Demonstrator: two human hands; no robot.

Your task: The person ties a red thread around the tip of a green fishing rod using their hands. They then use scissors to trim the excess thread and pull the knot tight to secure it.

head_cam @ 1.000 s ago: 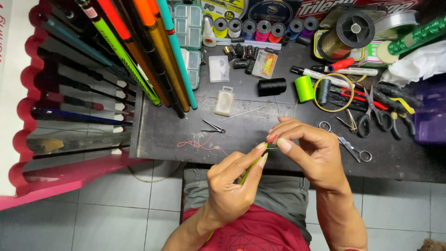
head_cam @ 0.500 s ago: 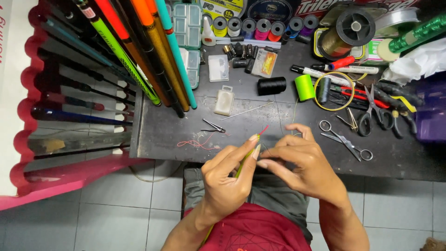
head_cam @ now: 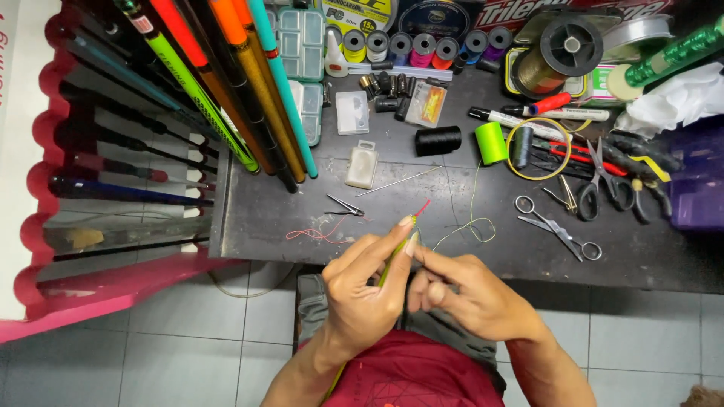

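My left hand pinches a thin green rod tip with a short red end, held over the near edge of the dark table. Right beside it, my right hand has its fingertips at the rod and a fine green thread. That thread runs up to a lime green spool. Loose red thread lies on the table just left of my hands.
Several coloured fishing rods lean at the left. Small clippers and a needle lie near my hands. Scissors, pliers, a black spool, thread spools and plastic boxes fill the table's back and right.
Both hands have shifted left and nearer to me. The rod's red end now sticks out clear above my left fingers; my right fingers have slid down to just below it.
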